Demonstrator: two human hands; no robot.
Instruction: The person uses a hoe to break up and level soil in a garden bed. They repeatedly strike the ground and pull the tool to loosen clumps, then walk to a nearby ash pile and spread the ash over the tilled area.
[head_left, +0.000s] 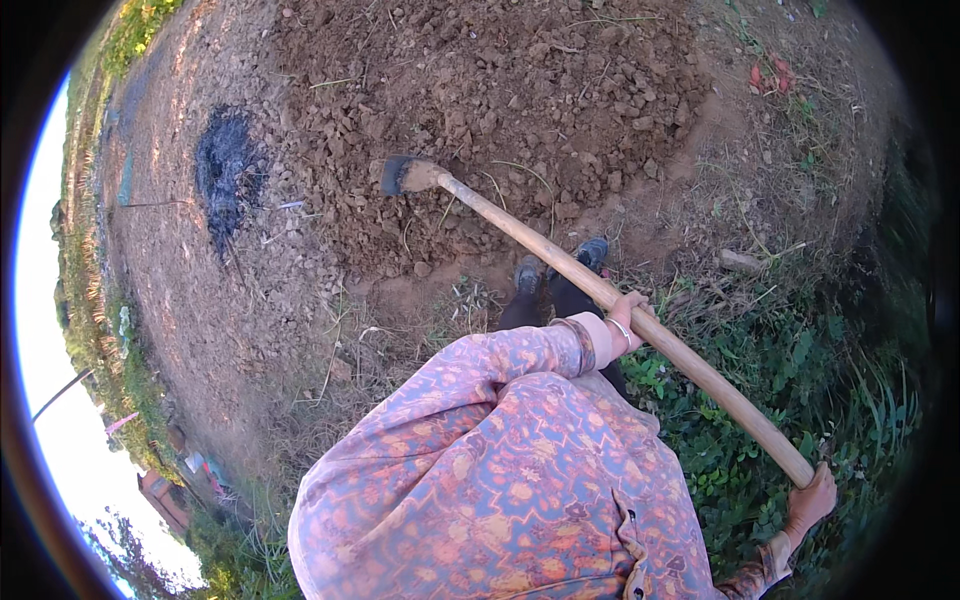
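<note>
A long-handled hoe slants across the view, its pale wooden handle (540, 246) running from upper left to lower right. My left hand (628, 319), with a bangle at the wrist, grips the handle partway along. Round the butt end of the handle is my right hand (811, 495), out to the lower right. The hoe's metal blade (397, 175) has a dark edge and soil caked near the socket. It lies over loose brown clods (480, 112) in front of my feet; whether it touches them I cannot tell.
My shoes (559, 262) stand at the near border of the broken soil. Leafy green plants (742, 427) grow at right, below a stone (741, 261). A burnt black patch (226, 176) marks the ground at left. Reddish tubers (772, 76) lie at the upper right.
</note>
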